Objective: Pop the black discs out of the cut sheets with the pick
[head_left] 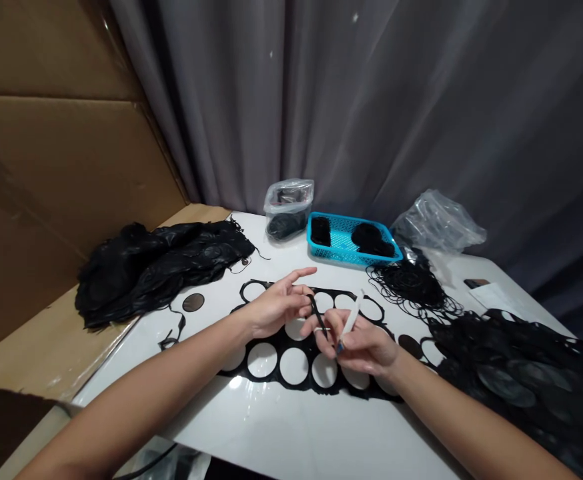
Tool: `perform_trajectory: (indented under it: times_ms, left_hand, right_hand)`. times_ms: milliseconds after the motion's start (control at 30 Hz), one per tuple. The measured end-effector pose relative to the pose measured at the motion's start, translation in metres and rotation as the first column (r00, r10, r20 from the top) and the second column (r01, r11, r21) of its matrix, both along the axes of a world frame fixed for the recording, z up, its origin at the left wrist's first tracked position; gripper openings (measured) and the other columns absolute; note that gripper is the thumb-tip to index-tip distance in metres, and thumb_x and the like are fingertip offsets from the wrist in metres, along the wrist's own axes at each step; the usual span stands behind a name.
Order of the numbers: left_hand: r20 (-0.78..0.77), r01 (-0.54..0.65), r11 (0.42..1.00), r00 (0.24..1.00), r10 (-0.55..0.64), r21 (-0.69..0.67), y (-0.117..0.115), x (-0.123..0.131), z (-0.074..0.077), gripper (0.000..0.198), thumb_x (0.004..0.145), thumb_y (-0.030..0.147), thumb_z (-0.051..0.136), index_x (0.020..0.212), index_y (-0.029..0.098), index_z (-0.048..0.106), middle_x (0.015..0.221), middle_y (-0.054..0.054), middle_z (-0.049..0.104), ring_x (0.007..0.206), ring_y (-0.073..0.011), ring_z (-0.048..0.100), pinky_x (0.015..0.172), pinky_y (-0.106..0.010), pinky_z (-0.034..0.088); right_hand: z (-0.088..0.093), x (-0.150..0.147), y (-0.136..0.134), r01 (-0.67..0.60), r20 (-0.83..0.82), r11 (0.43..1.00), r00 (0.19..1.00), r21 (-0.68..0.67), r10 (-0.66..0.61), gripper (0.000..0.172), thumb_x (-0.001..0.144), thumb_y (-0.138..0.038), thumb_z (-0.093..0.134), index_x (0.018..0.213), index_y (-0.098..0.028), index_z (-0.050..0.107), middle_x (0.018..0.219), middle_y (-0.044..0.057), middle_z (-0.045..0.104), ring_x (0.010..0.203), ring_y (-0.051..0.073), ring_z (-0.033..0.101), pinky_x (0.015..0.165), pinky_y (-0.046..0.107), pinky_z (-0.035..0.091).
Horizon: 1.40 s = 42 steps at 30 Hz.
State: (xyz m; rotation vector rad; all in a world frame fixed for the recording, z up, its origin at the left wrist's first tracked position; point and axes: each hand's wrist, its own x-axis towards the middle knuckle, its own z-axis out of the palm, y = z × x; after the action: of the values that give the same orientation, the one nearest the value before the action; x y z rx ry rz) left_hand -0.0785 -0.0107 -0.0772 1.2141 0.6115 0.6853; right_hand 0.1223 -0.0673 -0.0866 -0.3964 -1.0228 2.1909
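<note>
My left hand point(280, 308) is closed in a pinch on a thin black strip point(316, 313), its index finger stretched out. The strip runs down to the fingers of my right hand point(364, 343). That hand grips a slim white pen-like tool point(352, 319), its pale end pointing up and away and a dark blue part near the fingers. What kind of tool it is, I cannot tell. Under both hands a black sheet with rows of round holes point(277, 360) lies flat on the white table point(251, 420). Part of the sheet is hidden by my hands.
A blue basket point(354, 257) with black bundles stands at the back beside a clear bag point(289, 207). Black sheet material lies heaped left point(166, 267) and right point(521, 380). Tangled black rings point(411, 283) lie near an empty-looking plastic bag point(439, 223). Cardboard point(56, 187) rises at left.
</note>
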Motion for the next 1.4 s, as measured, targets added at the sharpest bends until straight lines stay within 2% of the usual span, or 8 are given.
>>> perform_trajectory:
  times_ms: [133, 233, 267, 400, 533, 833, 1100, 1400]
  left_hand:
    - [-0.275, -0.111, 0.946, 0.941, 0.199, 0.305, -0.005, -0.009, -0.011, 0.038, 0.090, 0.027, 0.057, 0.126, 0.018, 0.053, 0.089, -0.003, 0.056, 0.080, -0.0164, 0.057, 0.079, -0.032, 0.046]
    - [-0.357, -0.080, 0.890, 0.897, 0.260, 0.449, -0.026, -0.030, -0.019, 0.012, 0.089, 0.024, 0.059, 0.098, 0.018, 0.064, 0.103, -0.008, 0.060, 0.103, -0.0241, 0.057, 0.097, -0.041, 0.042]
    - [-0.402, -0.022, 0.860, 0.878, 0.260, 0.509, -0.036, -0.038, -0.022, 0.010, 0.089, 0.022, 0.058, 0.096, 0.019, 0.066, 0.112, -0.009, 0.061, 0.110, -0.0267, 0.056, 0.102, -0.044, 0.040]
    - [-0.629, 0.415, 0.500, 0.665, 0.404, 0.760, -0.074, -0.060, -0.037, 0.035, 0.096, 0.022, 0.053, 0.130, 0.021, 0.059, 0.150, -0.013, 0.044, 0.141, -0.0321, 0.039, 0.116, -0.053, 0.030]
    - [-0.647, 0.527, 0.379, 0.574, 0.502, 0.761, -0.089, -0.064, -0.049, 0.049, 0.098, 0.027, 0.053, 0.147, 0.023, 0.046, 0.162, -0.009, 0.027, 0.150, -0.0337, 0.022, 0.119, -0.056, 0.025]
    - [-0.702, 0.547, 0.439, 0.565, 0.434, 0.712, -0.086, -0.064, -0.051, 0.058, 0.094, 0.026, 0.055, 0.150, 0.027, 0.040, 0.162, -0.008, 0.027, 0.150, -0.0323, 0.022, 0.120, -0.057, 0.021]
    - [-0.701, 0.524, 0.470, 0.580, 0.414, 0.711, -0.088, -0.063, -0.050, 0.061, 0.091, 0.025, 0.059, 0.149, 0.027, 0.041, 0.162, -0.010, 0.027, 0.150, -0.0343, 0.019, 0.119, -0.059, 0.019]
    - [-0.685, 0.513, 0.457, 0.592, 0.424, 0.727, -0.087, -0.062, -0.052, 0.061, 0.088, 0.022, 0.061, 0.147, 0.026, 0.044, 0.161, -0.010, 0.028, 0.150, -0.0342, 0.020, 0.120, -0.058, 0.020]
  right_hand:
    - [0.005, -0.011, 0.017, 0.307, 0.180, 0.951, 0.938, -0.026, -0.297, 0.041, 0.074, -0.031, 0.081, 0.071, -0.018, 0.042, 0.086, 0.003, 0.062, 0.052, 0.004, 0.034, 0.036, 0.013, 0.019]
    - [-0.003, -0.014, 0.026, 0.455, 0.400, 0.871, 0.775, 0.183, -0.489, 0.034, 0.078, -0.032, 0.077, 0.071, -0.018, 0.047, 0.086, 0.004, 0.064, 0.060, 0.008, 0.044, 0.049, 0.018, 0.035]
    - [-0.008, -0.015, 0.026, 0.418, 0.475, 0.862, 0.720, 0.286, -0.506, 0.029, 0.079, -0.032, 0.075, 0.072, -0.018, 0.050, 0.089, 0.005, 0.065, 0.066, 0.010, 0.049, 0.055, 0.021, 0.039]
    - [-0.024, -0.019, 0.012, 0.124, 0.664, 0.836, 0.550, 0.534, -0.506, 0.014, 0.086, -0.027, 0.063, 0.076, -0.019, 0.056, 0.092, 0.004, 0.067, 0.078, 0.016, 0.056, 0.073, 0.030, 0.042]
    - [-0.024, -0.024, -0.003, 0.041, 0.686, 0.814, 0.515, 0.579, -0.514, 0.014, 0.089, -0.025, 0.057, 0.076, -0.019, 0.055, 0.090, 0.003, 0.067, 0.086, 0.019, 0.058, 0.079, 0.032, 0.042]
    - [-0.023, -0.026, -0.007, 0.023, 0.694, 0.806, 0.495, 0.591, -0.523, 0.014, 0.090, -0.024, 0.056, 0.076, -0.020, 0.055, 0.087, 0.002, 0.067, 0.082, 0.018, 0.058, 0.074, 0.030, 0.041]
    - [-0.026, -0.027, -0.008, -0.065, 0.631, 0.700, 0.498, 0.711, -0.595, 0.018, 0.091, -0.023, 0.056, 0.073, -0.020, 0.054, 0.084, 0.002, 0.066, 0.081, 0.018, 0.059, 0.074, 0.031, 0.042]
    - [-0.023, -0.026, -0.006, -0.066, 0.650, 0.718, 0.490, 0.693, -0.581, 0.019, 0.093, -0.024, 0.055, 0.075, -0.020, 0.053, 0.086, 0.002, 0.066, 0.082, 0.018, 0.059, 0.073, 0.031, 0.042]
